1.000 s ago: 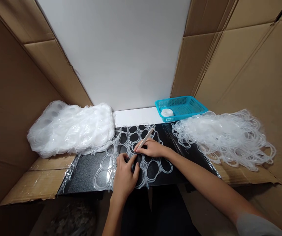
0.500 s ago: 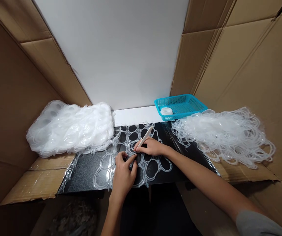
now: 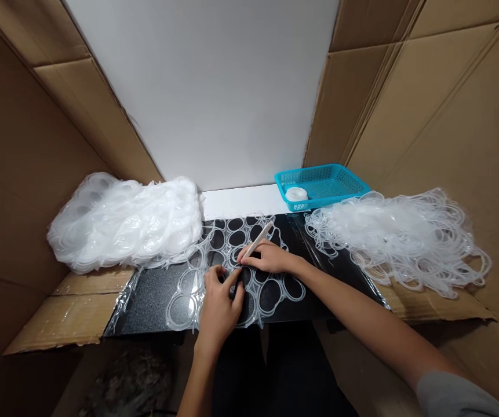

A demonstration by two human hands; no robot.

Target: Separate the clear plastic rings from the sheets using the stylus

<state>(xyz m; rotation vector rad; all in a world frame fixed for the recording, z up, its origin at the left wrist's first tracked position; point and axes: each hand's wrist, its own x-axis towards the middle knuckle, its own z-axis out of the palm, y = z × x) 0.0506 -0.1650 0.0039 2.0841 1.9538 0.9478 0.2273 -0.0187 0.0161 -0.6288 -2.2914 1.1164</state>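
A sheet of clear, rubbery joined rings (image 3: 270, 298) lies flat on the black work surface in front of me. My right hand (image 3: 266, 256) is closed round a slim white pen-shaped tool (image 3: 258, 238), held slanted with its upper end pointing away to the right. The tool's lower tip meets the sheet near its middle and is too small to make out. My left hand (image 3: 221, 298) rests on the same sheet, fingers bent and apart, with its fingertips close to the tool's tip. Dark surface shows through the rings.
At the left sits a thick pile of translucent ring sheets (image 3: 131, 223). A looser heap of ring scraps (image 3: 405, 240) lies at the right. Behind it stands a blue basket (image 3: 340, 180) containing a stack of white rings (image 3: 296, 194). Cardboard walls (image 3: 458, 116) flank a white panel (image 3: 214, 87).
Both hands stay at nearly the same place on the sheet, with the tool still in my right hand. The view has shifted slightly.
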